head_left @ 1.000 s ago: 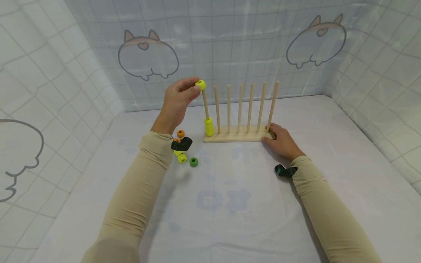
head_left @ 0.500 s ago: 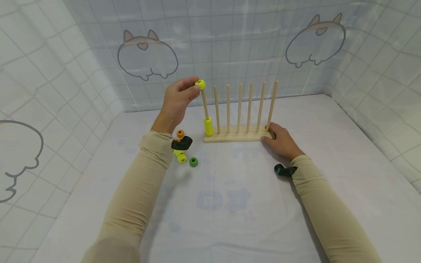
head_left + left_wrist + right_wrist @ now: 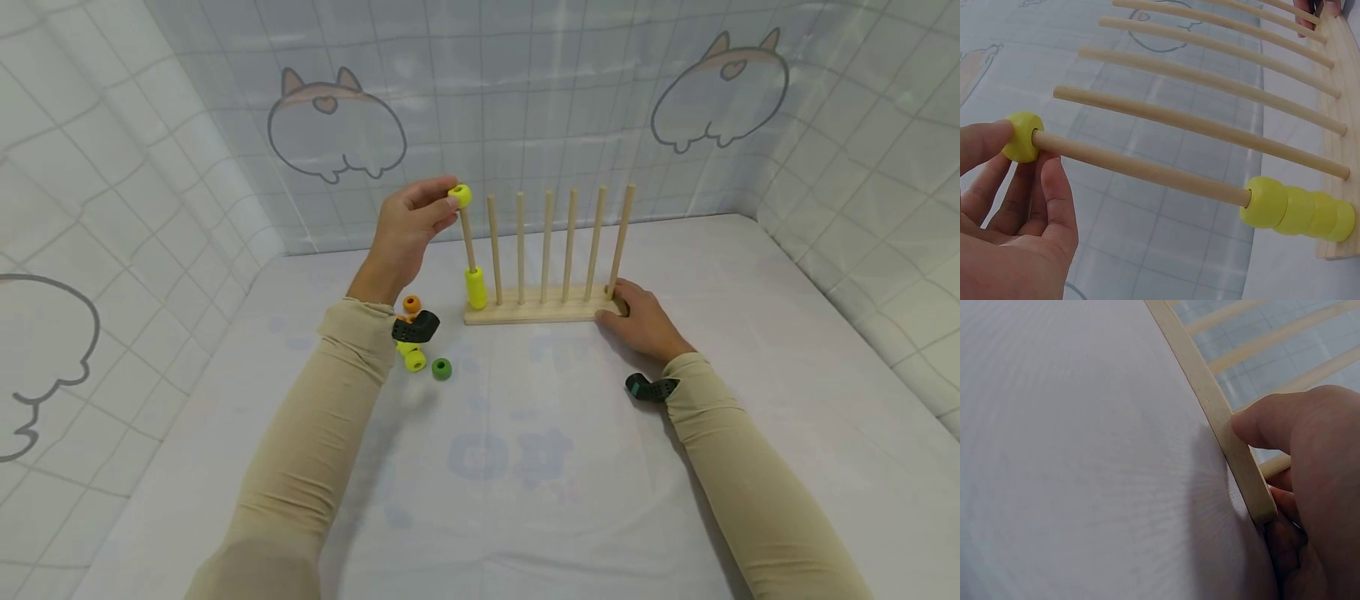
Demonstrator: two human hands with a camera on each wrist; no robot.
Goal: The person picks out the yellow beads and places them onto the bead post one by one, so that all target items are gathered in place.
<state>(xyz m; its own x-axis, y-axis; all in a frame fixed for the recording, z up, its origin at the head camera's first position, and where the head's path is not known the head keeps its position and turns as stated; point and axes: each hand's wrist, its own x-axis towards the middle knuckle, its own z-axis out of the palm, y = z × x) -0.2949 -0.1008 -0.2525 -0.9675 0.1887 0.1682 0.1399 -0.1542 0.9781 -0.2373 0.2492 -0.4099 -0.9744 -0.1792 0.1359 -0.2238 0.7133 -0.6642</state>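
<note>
My left hand [image 3: 405, 233] pinches a yellow bead [image 3: 1018, 145] between thumb and fingers. The bead sits at the top of the leftmost wooden peg [image 3: 1141, 169], whose tip enters its hole in the left wrist view. Lower on that peg, a stack of yellow beads [image 3: 1297, 209] rests against the wooden base [image 3: 540, 315]. Several bare pegs stand upright in a row to the right. At the right end of the base, my right hand [image 3: 645, 323] grips the wood, its thumb [image 3: 1266, 422] on the front edge and other fingers partly hidden behind.
Loose beads lie on the white cloth left of the rack: orange beads [image 3: 412, 304], yellow beads [image 3: 415, 361] and a green bead [image 3: 442, 368]. My left wrist and its black camera [image 3: 416, 327] hide part of this group. A tiled-pattern curtain [image 3: 525, 100] rises behind the rack.
My left hand and the pinched bead have shifted slightly right at the peg's top. The right hand keeps its hold on the base, and the loose beads have stayed put.
</note>
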